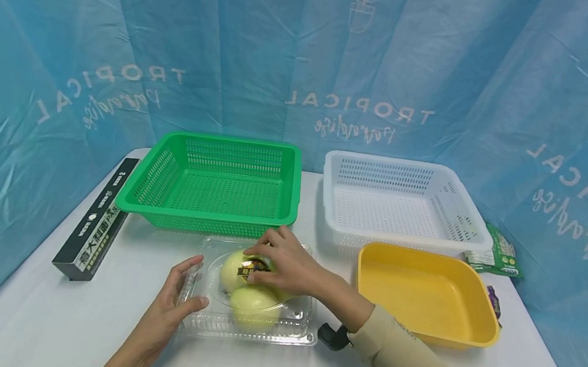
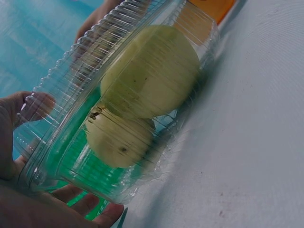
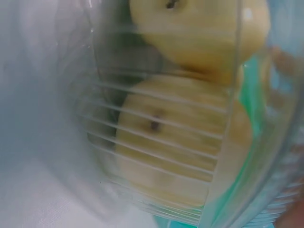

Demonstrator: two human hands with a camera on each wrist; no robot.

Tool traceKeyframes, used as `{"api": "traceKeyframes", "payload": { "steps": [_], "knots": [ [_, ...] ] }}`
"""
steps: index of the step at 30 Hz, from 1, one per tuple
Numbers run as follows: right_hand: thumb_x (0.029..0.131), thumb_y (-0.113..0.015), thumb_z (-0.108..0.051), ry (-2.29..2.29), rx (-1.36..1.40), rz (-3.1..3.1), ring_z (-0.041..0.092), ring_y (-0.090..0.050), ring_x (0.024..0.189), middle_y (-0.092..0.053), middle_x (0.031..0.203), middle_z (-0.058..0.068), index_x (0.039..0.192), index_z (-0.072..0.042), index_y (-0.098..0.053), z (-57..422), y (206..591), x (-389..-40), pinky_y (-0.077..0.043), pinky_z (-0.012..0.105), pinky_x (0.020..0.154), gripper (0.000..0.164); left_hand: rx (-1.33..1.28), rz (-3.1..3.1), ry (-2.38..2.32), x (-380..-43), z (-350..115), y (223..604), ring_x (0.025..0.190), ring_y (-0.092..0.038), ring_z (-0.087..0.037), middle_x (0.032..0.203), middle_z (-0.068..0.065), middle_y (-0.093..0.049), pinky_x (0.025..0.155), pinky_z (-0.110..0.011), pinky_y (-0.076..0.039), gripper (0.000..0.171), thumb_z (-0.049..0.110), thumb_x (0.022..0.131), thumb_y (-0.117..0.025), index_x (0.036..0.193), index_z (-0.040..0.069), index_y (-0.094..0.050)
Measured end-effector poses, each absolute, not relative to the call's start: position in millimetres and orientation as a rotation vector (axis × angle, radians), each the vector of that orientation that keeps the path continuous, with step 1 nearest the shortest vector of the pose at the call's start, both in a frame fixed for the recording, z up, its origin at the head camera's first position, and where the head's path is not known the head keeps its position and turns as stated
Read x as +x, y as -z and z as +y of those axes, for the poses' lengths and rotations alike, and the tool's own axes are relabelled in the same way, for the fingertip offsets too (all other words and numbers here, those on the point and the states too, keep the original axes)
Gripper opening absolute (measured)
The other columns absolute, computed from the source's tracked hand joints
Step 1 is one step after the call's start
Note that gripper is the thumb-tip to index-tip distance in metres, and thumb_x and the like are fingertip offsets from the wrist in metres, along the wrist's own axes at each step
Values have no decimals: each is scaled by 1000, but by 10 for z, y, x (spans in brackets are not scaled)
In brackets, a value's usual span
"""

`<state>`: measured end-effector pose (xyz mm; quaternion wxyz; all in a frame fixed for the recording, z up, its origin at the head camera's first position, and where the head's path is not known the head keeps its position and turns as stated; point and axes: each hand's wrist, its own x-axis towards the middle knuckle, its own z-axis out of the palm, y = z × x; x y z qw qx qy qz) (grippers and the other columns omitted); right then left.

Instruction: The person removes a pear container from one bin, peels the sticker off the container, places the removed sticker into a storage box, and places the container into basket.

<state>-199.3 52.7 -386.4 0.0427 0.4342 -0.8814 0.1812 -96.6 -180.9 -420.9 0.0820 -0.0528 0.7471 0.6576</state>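
A clear plastic clamshell box [image 1: 206, 323] with a ridged rim sits before me, its lid over several pale yellow-green, apple-like fruits [image 1: 255, 307]. A dark label with gold print [image 1: 247, 269] is on the lid. My left hand [image 1: 167, 307] holds the box's left side, thumb at the front corner and fingers farther back; in the left wrist view its fingers reach beneath the rim. From the right, my right hand [image 1: 286, 262] bends over the lid, fingertips and thumb at the label. The right wrist view shows two fruits [image 3: 183, 137] through the ribbed side wall.
Behind the box stand a green basket [image 1: 205, 223] and a white basket [image 1: 405, 240]. A yellow tray [image 1: 421, 296] is right of my forearm. A long black pasta box [image 1: 93, 223] lies left, a green packet [image 1: 500, 253] far right. A small black object [image 1: 333, 336] lies beside the clamshell.
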Motion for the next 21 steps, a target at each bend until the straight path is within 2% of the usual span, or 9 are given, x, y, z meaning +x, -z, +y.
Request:
{"api": "traceKeyframes", "payload": {
  "steps": [11,21],
  "knots": [
    [84,-63,-50,-440,1342,-2714,12,-40,97,-53,112,-4,122,-31,-63,506,3870,-1987,-36,27,84,43,-138,2231,-1978,-962,-1812,4219,146,20,-34,161,-1,2,112,-67,7,74,13,85,-62,145,31,-24],
    [83,-65,-49,-440,1354,-2700,12,-37,91,-53,109,-5,116,-32,-65,506,3874,-1985,-33,25,79,37,-156,2240,-1966,-961,-1805,4221,146,19,-34,161,-2,0,112,-67,7,73,14,85,-62,145,30,-24]
  ]
}}
